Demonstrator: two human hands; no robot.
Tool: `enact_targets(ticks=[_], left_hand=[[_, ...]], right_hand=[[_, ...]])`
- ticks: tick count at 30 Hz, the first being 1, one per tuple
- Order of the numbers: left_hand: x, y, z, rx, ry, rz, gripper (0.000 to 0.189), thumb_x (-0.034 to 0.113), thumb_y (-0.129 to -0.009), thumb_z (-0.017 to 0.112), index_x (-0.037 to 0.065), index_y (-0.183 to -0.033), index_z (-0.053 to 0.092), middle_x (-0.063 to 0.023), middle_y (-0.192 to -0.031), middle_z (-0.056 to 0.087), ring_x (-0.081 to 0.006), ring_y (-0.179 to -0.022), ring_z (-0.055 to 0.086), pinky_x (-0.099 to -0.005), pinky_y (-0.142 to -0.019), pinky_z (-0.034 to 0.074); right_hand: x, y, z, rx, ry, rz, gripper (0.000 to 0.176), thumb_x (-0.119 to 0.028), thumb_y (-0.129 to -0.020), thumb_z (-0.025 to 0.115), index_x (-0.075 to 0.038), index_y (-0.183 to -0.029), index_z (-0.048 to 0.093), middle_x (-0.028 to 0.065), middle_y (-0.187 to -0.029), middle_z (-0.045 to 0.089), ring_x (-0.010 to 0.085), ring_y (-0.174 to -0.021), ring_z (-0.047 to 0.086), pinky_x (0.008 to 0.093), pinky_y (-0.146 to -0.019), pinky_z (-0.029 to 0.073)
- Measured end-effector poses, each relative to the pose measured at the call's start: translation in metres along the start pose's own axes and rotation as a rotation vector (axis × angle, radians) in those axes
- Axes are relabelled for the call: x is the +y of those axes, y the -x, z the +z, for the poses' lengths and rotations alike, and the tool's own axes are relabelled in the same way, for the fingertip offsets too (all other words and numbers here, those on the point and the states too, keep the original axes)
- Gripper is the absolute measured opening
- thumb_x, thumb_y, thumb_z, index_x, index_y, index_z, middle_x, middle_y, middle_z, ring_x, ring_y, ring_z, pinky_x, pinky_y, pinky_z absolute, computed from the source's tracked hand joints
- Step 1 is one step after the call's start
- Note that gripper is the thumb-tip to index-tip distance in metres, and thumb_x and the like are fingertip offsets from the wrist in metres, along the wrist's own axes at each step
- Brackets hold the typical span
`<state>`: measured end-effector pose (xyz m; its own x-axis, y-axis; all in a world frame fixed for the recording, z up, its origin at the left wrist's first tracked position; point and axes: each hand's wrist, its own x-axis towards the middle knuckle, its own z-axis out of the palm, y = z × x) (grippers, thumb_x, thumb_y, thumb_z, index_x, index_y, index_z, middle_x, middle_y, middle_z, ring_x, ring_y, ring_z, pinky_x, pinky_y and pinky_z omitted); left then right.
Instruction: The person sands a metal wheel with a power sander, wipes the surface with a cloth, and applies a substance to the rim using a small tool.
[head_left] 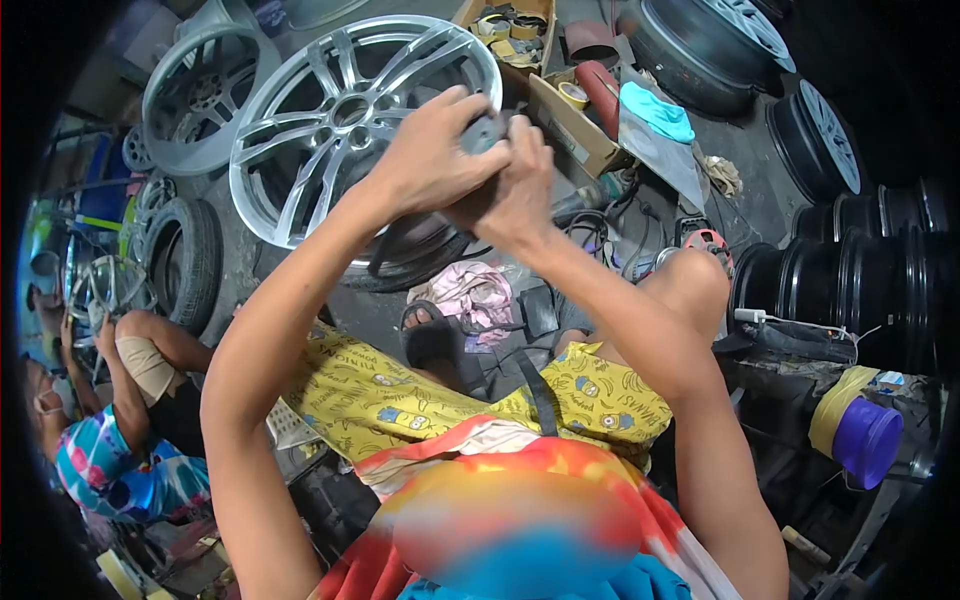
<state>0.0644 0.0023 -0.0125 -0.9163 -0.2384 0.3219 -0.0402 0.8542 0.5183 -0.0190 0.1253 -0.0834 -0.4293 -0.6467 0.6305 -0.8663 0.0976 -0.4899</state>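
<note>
Grey piece [484, 133], head view: located between both hands, over the right edge of the silver spoked wheel rim [372, 96]. Left hand [435, 155]: grip closed on the piece, thumb along the near side. Right hand [515, 190]: fingers curled about the other side; contact surfaces partly hidden. Material and full outline cannot be determined.

Handling, by judgement: the piece is small, probably light and firm; take hold by its sides, keeping fingertips clear of the face next to the rim. The rim is probably heavy and rigid, its bright finish slippery and prone to scratching; hold at the outer lip or spokes. A dark tyre [410, 268] shows beneath; pink cloth [470, 298] lies nearby.
</note>
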Motion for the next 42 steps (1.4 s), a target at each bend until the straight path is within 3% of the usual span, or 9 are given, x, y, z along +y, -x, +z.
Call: enact_targets(ticks=[8, 18, 22, 27, 30, 32, 34, 39, 42], left_hand=[[0.007, 0.029, -0.017, -0.026, -0.033, -0.088, 0.032, 0.025, -0.086, 0.071, 0.000, -0.105, 0.066, -0.0185, -0.102, 0.063, -0.0367, -0.095, 0.064, -0.0416, -0.089, 0.051], [-0.011, -0.095, 0.047, -0.087, -0.135, 0.106, 0.049, 0.040, -0.085, 0.068, -0.001, -0.112, 0.070, -0.0263, -0.111, 0.068, -0.0443, -0.106, 0.066, -0.0470, -0.094, 0.053], [-0.013, -0.114, 0.054, -0.124, -0.165, 0.115, 0.051, 0.041, -0.083, 0.068, -0.001, -0.113, 0.070, -0.0271, -0.112, 0.069, -0.0448, -0.104, 0.067, -0.0466, -0.095, 0.053], [0.001, -0.060, 0.030, -0.149, -0.112, 0.090, 0.042, 0.034, -0.086, 0.068, -0.002, -0.109, 0.067, -0.0237, -0.106, 0.065, -0.0426, -0.103, 0.064, -0.0465, -0.094, 0.051], [0.015, -0.008, 0.001, -0.148, -0.096, -0.009, 0.040, 0.031, -0.087, 0.070, -0.002, -0.108, 0.064, -0.0211, -0.105, 0.062, -0.0412, -0.098, 0.064, -0.0451, -0.089, 0.051], [0.017, 0.028, -0.013, -0.065, -0.069, -0.003, 0.031, 0.023, -0.085, 0.072, -0.001, -0.104, 0.064, -0.0190, -0.102, 0.062, -0.0380, -0.097, 0.063, -0.0435, -0.089, 0.051], [0.030, 0.060, -0.026, -0.033, -0.119, -0.114, 0.026, 0.014, -0.083, 0.071, -0.001, -0.103, 0.064, -0.0175, -0.099, 0.061, -0.0372, -0.096, 0.063, -0.0426, -0.090, 0.050], [0.035, 0.085, -0.020, 0.099, -0.220, -0.063, 0.026, 0.013, -0.078, 0.074, 0.001, -0.098, 0.062, -0.0162, -0.095, 0.057, -0.0360, -0.091, 0.059, -0.0447, -0.084, 0.050], [0.046, 0.062, -0.001, 0.051, -0.249, -0.026, 0.026, 0.012, -0.078, 0.074, 0.002, -0.100, 0.063, -0.0166, -0.099, 0.058, -0.0362, -0.096, 0.060, -0.0444, -0.087, 0.049]], right_hand=[[-0.018, 0.019, 0.019, -0.028, -0.195, 0.012, 0.077, -0.048, -0.058, 0.092, 0.001, -0.111, 0.065, 0.0173, -0.117, 0.052, 0.0370, -0.110, 0.051, 0.0489, -0.084, 0.040], [0.093, -0.006, 0.020, 0.221, 0.053, 0.099, 0.090, -0.056, -0.064, 0.090, 0.001, -0.123, 0.054, 0.0162, -0.120, 0.050, 0.0367, -0.115, 0.052, 0.0513, -0.090, 0.041], [0.097, -0.014, 0.022, 0.173, 0.060, 0.178, 0.089, -0.057, -0.065, 0.089, -0.001, -0.122, 0.053, 0.0169, -0.117, 0.049, 0.0378, -0.113, 0.051, 0.0522, -0.090, 0.042], [0.048, 0.010, 0.009, 0.200, -0.091, 0.076, 0.099, -0.051, -0.066, 0.092, 0.001, -0.135, 0.043, 0.0260, -0.124, 0.048, 0.0460, -0.114, 0.050, 0.0557, -0.096, 0.042], [0.006, 0.019, 0.005, -0.098, -0.156, 0.174, 0.086, -0.037, -0.057, 0.095, 0.006, -0.120, 0.056, 0.0224, -0.124, 0.049, 0.0401, -0.111, 0.050, 0.0525, -0.093, 0.042], [-0.020, 0.029, 0.013, -0.234, -0.013, 0.125, 0.055, -0.023, -0.062, 0.085, 0.003, -0.107, 0.065, 0.0184, -0.120, 0.050, 0.0348, -0.111, 0.048, 0.0450, -0.088, 0.041], [-0.040, 0.041, 0.033, -0.103, 0.052, -0.022, 0.051, -0.013, -0.062, 0.079, 0.003, -0.108, 0.066, 0.0175, -0.123, 0.050, 0.0334, -0.113, 0.048, 0.0434, -0.089, 0.041], [-0.047, 0.045, 0.029, -0.209, -0.194, -0.057, 0.065, -0.022, -0.066, 0.082, 0.001, -0.122, 0.060, 0.0138, -0.121, 0.048, 0.0324, -0.114, 0.047, 0.0437, -0.089, 0.040], [-0.018, 0.051, 0.031, -0.059, -0.108, -0.050, 0.074, -0.026, -0.064, 0.084, -0.001, -0.128, 0.055, 0.0137, -0.117, 0.048, 0.0333, -0.113, 0.048, 0.0447, -0.088, 0.040]])
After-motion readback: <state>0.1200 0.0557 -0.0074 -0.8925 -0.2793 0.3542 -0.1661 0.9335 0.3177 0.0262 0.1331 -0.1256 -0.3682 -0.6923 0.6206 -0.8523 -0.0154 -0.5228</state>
